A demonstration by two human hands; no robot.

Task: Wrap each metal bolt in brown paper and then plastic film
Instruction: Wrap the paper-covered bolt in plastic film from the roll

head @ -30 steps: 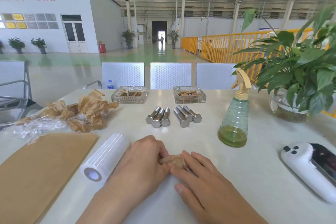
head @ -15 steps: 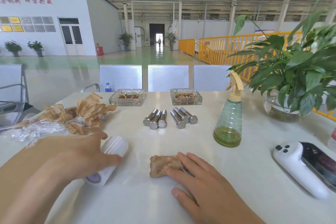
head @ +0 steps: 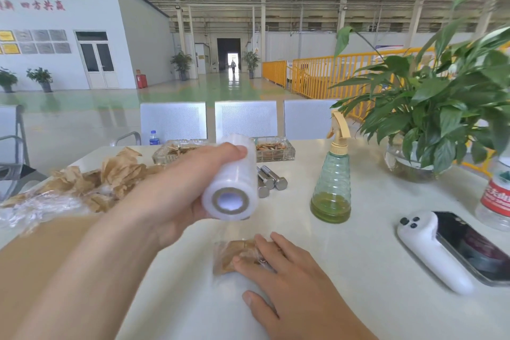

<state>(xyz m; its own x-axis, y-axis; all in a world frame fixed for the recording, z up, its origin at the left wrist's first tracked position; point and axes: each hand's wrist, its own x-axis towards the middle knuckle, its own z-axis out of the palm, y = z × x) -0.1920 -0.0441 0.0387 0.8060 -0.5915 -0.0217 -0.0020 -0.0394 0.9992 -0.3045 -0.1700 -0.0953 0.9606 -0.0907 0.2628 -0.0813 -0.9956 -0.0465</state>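
**Pulling film over the paper-wrapped bolt**

Holding the roll of plastic film in the air, the left hand has its fingers curled round the roll's barrel, core end facing the camera. A faint sheet of film seems to run down from the roll to the paper-wrapped bolt, which lies on the white table just below. The right hand lies flat on that parcel, fingers fairly straight and spread, pressing it down.

Judging from this, the film stage has just begun. It would go best if the right hand pins the film's free edge against the paper while the left keeps the sheet taut and level, then rolls the parcel so the film laps over itself; slack film would likely wrinkle or cling to the fingers.

Bare bolts wait beyond the roll, partly hidden by it.

Red Chinese characters on the far wall are partly cut off; the visible ones look like 四方共赢. A bottle's red label at the right edge bears white writing too blurred to read.
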